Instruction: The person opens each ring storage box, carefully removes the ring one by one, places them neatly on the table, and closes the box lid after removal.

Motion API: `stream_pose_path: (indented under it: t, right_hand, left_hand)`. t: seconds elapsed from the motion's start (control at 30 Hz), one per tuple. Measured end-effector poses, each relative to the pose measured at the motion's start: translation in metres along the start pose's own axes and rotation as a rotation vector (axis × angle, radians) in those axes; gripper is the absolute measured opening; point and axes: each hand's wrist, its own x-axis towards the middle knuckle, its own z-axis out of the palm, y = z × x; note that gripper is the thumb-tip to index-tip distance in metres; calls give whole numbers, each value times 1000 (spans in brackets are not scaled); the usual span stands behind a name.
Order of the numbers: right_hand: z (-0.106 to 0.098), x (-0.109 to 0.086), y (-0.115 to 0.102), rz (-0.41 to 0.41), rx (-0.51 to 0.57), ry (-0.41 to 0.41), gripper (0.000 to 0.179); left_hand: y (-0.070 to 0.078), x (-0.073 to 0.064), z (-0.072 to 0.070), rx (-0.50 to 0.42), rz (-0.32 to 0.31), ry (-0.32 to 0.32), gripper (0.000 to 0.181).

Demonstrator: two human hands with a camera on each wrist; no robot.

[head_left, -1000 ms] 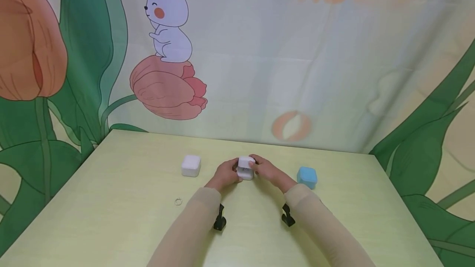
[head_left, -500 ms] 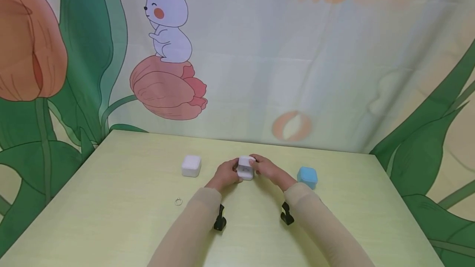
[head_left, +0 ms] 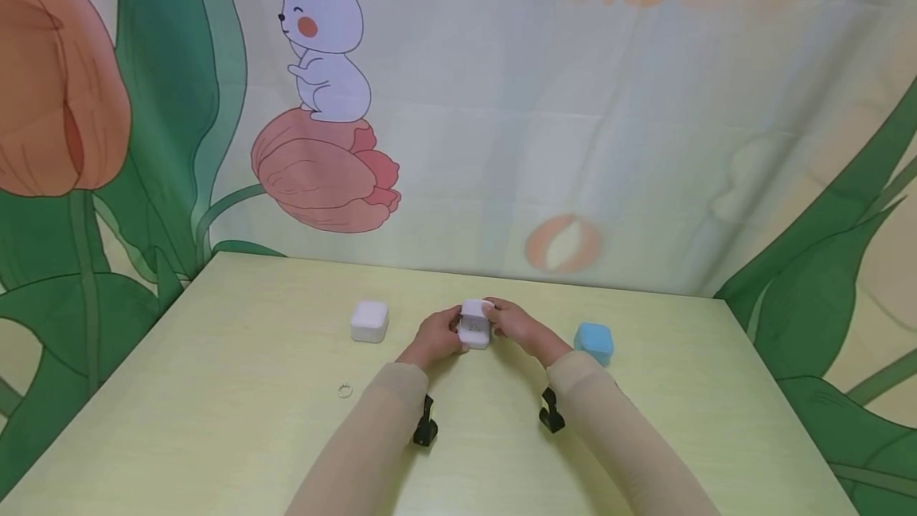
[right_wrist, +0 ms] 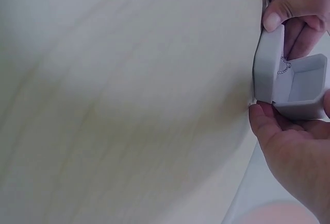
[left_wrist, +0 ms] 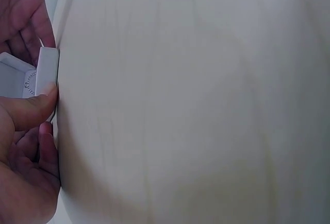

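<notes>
The head view looks forward and down from well back, taking in the whole width of the table (head_left: 215, 420) and the backdrop (head_left: 501, 142). Both wrist views, rolled sideways, look across the table from close by. All three share the opened white box (head_left: 474, 342), left hand (head_left: 433, 335) and right hand (head_left: 514, 322): below centre from the head, at the left edge from the left wrist, at the right edge from the right wrist.

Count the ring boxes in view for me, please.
3: an open white ring box held in the left hand and right hand, a closed white ring box to their left, and a closed blue ring box to their right. The sleeves could hide more.
</notes>
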Motion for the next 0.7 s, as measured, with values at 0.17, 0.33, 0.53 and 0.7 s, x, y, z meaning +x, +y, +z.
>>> stream_pose_path:
  t: [0.17, 0.33, 0.53, 0.7]
  right_hand:
    - [0, -3, 4, -12, 39, -32, 54]
    - [-1, -3, 4, -22, 76, -42, 55]
    - [-2, -1, 1, -19, 92, -38, 56]
    - [-1, 0, -1, -2, 112, -30, 56]
  left_hand:
    - [-2, -1, 3, -6, -12, -11, 78]
    - [-1, 0, 2, -5, -14, -10, 78]
    - [3, -1, 0, -18, -24, -13, 77]
    - [4, 0, -1, -18, -32, -20, 78]
